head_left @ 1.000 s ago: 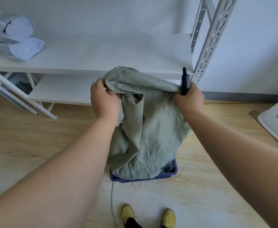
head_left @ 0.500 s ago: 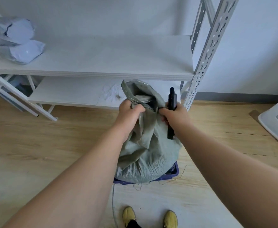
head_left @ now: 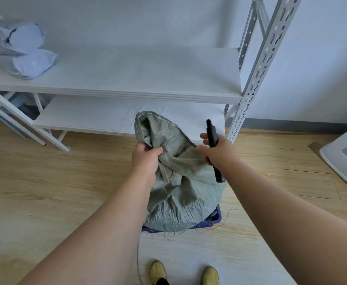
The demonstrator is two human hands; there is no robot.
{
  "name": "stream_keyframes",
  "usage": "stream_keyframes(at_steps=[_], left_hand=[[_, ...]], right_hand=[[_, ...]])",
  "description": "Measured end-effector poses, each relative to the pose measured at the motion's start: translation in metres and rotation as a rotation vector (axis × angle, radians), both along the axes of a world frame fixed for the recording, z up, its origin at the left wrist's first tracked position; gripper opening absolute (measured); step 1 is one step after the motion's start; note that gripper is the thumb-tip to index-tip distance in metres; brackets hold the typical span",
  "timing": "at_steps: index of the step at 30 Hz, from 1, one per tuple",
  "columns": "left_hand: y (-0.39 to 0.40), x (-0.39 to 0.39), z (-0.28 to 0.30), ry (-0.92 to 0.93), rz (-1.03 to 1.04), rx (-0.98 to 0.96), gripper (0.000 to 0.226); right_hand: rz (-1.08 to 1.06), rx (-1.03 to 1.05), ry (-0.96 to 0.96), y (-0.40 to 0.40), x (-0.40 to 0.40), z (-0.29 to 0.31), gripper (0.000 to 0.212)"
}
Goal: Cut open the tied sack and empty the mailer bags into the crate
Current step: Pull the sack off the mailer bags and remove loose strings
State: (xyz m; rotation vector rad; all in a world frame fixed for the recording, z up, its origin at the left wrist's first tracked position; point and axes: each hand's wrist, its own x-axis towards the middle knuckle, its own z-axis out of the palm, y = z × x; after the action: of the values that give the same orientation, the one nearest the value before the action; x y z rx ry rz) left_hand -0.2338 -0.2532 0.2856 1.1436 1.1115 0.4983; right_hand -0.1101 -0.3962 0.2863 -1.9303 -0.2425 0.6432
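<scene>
The sack (head_left: 180,182) sits in the crate (head_left: 214,220), its mouth open. The left hand (head_left: 145,159) pinches the cloth; the right hand (head_left: 217,153) holds only the cutter (head_left: 212,138). Emptying remains; no bags are visible below the fingers.

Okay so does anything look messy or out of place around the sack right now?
Mostly tidy. Loose threads trail over the wooden floor beside the blue crate, apparently stray strands from the green sack, which slumps over the crate. The right hand holds a black cutter; the left hand grips the sack.
</scene>
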Motion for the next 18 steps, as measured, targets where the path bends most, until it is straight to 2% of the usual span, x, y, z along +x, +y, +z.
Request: stream_keyframes(at_steps=[3,6,9,12,14,15,17,18], left_hand=[[-0.003,-0.003,0.003,-0.139,-0.065,-0.113,0.022],[-0.005,-0.005,0.002,-0.138,-0.145,-0.097,0.021],[0.005,-0.003,0.005,0.019,-0.117,0.166,0.016],[0.016,0.001,0.014,0.054,-0.063,0.374,0.022],[0.020,0.006,0.020,0.064,-0.130,0.453,0.023],[0.023,0.008,0.024,0.103,-0.191,0.495,0.024],[0.032,0.011,0.033,0.198,-0.272,0.576,0.021],[0.039,0.013,0.037,0.212,-0.257,0.616,0.018]], right_hand=[[0.156,-0.045,-0.039,0.005,-0.002,0.000,0.044],[0.229,-0.156,-0.028,0.010,-0.005,0.003,0.026],[0.136,-0.155,-0.151,0.012,0.004,0.020,0.021],[0.024,0.030,-0.358,0.020,0.019,0.059,0.016],[-0.029,0.145,-0.438,0.025,0.025,0.080,0.020],[-0.029,0.140,-0.450,0.025,0.027,0.085,0.018],[0.080,-0.084,-0.450,0.019,0.035,0.092,0.007],[0.076,-0.173,-0.442,0.015,0.041,0.093,0.009]])
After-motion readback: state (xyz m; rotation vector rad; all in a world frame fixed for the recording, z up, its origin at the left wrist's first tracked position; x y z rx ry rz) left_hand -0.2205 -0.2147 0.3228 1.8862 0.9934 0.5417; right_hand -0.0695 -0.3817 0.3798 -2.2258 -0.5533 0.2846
